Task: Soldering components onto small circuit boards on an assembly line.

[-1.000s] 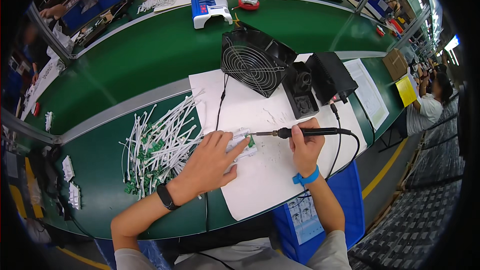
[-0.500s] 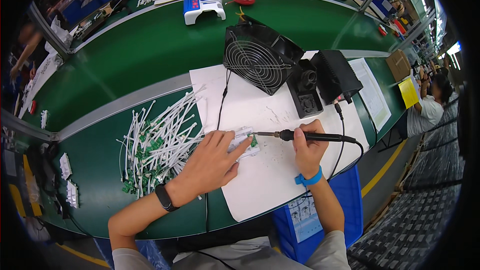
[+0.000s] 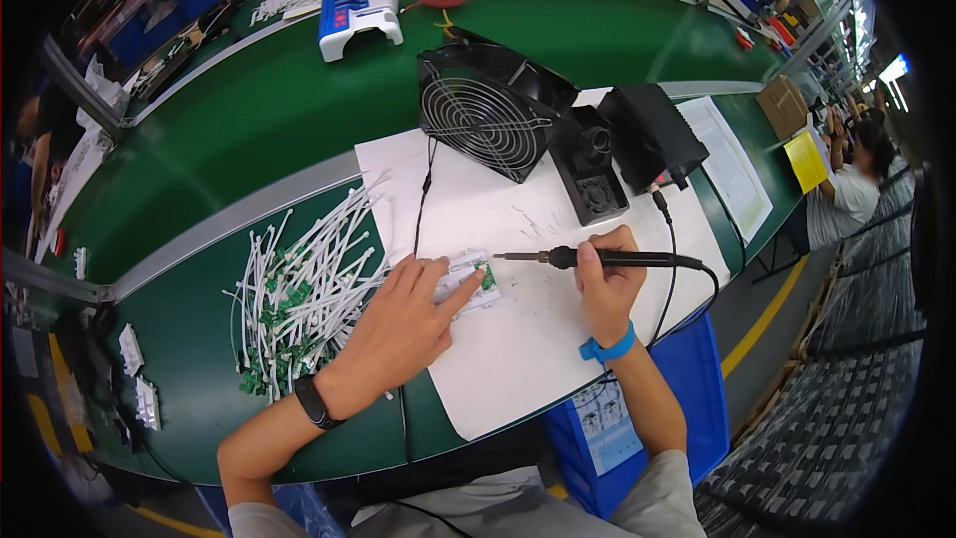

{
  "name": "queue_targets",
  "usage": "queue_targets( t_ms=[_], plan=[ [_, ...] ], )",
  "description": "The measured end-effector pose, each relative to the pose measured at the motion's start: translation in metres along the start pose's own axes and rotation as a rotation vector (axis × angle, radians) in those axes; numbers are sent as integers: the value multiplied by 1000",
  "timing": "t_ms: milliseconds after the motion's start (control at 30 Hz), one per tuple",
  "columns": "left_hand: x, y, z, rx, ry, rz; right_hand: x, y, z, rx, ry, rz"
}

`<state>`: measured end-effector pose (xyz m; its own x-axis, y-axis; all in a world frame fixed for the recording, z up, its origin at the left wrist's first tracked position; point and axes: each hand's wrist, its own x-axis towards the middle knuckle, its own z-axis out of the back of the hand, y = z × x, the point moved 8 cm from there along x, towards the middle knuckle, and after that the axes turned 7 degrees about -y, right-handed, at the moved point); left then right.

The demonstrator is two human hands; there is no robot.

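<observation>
My left hand [image 3: 400,311] lies flat with its fingers stretched over a white plastic holder [image 3: 464,265]. Its index fingertip presses on a small green circuit board [image 3: 487,279] at the holder's right end. Pen-like, my right hand [image 3: 609,291] grips a black soldering iron [image 3: 637,258]. The iron's metal tip points left and hovers by the board's upper edge; contact cannot be made out. Left of my hands spreads a pile of white cables [image 3: 309,284] with small green boards on them. Beneath the work is a white sheet [image 3: 508,369].
Beyond the sheet stand a black fan [image 3: 488,115], an iron stand [image 3: 595,174] and a black power unit [image 3: 652,139]. Two white plastic pieces [image 3: 147,403] lie at far left. A blue bin [image 3: 687,408] sits below the table edge. A co-worker [image 3: 846,204] is at right.
The soldering iron's tip has drawn slightly away from my left fingertip and the board. My left hand stays on the holder. The whole view has shifted a little.
</observation>
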<state>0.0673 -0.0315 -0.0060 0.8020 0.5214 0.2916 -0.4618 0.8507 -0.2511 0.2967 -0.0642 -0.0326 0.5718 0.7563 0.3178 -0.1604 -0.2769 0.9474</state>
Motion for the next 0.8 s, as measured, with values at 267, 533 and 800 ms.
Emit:
queue_targets(
  t_ms=[267,533,800],
  plan=[
    [-2,1,-3,-11,17,4,0,3,-12,79,100,-75],
    [-2,3,-3,-13,23,15,5,1,-3,-12,-1,21],
    [0,15,0,-58,34,95,3,4,2,55,20,5]
  ],
)
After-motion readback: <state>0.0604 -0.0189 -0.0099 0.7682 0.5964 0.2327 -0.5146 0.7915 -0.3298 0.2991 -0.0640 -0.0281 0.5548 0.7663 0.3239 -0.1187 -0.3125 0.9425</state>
